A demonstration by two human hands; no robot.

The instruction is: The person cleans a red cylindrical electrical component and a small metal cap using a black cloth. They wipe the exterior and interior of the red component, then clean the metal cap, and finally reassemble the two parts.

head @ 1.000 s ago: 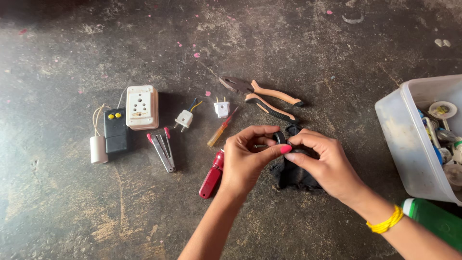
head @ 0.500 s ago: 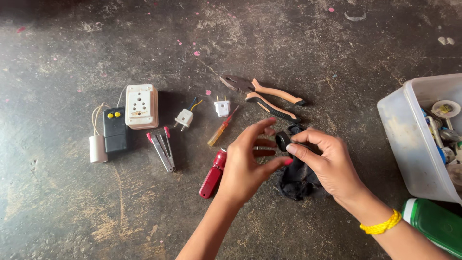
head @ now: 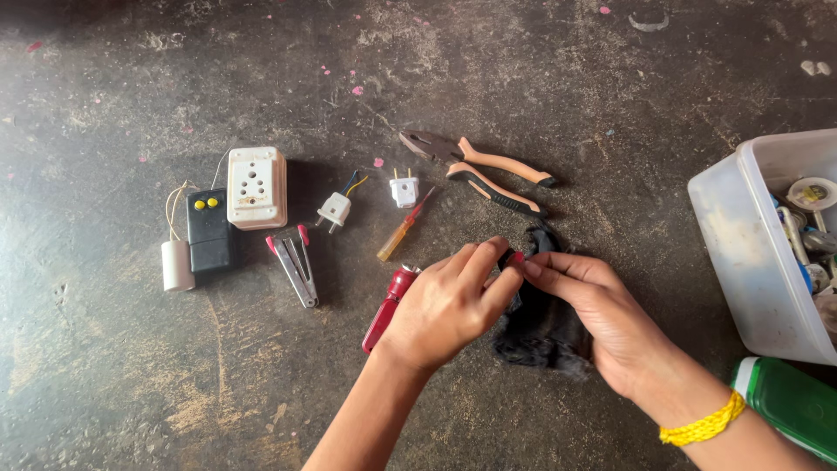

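Two hands meet over a dark, scuffed floor speckled with pink flecks. Left hand (head: pixel 449 305) and right hand (head: pixel 602 314) both pinch a small black part (head: pixel 508 258) between fingertips, above a black cloth (head: pixel 536 336) lying near centre. Beyond lie pliers (head: pixel 488 166), a screwdriver (head: pixel 403 231), two plugs and a socket box (head: pixel 256 187). Right stands a plastic tub (head: pixel 741 253).
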